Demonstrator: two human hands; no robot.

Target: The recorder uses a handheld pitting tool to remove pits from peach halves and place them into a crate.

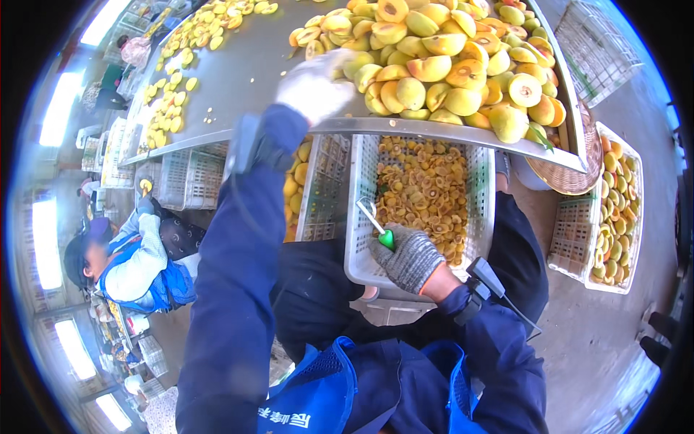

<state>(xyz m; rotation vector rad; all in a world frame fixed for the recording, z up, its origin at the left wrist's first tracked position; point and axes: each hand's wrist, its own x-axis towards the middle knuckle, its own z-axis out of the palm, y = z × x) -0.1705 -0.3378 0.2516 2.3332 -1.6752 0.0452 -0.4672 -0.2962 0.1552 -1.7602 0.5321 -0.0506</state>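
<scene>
My left hand [314,87], in a white glove and blurred, is at the left edge of a heap of halved yellow peaches [434,68] on a metal worktable [238,70]. Its fingertips meet the nearest fruit; whether they grip one cannot be told. In a grey knitted glove, my right hand [409,257] closes around the green handle of a pitting knife [386,238]. The knife's metal loop end points up and left. Below that hand stands a white plastic crate [477,179] holding scooped-out peach pieces [423,190].
More peach halves [171,108] lie at the table's far left. A crate of peaches [615,217] and a wicker basket [588,157] stand at right. Another crate [322,184] holds fruit under the table. A co-worker [141,260] sits at left. The table has a raised metal rim [412,128].
</scene>
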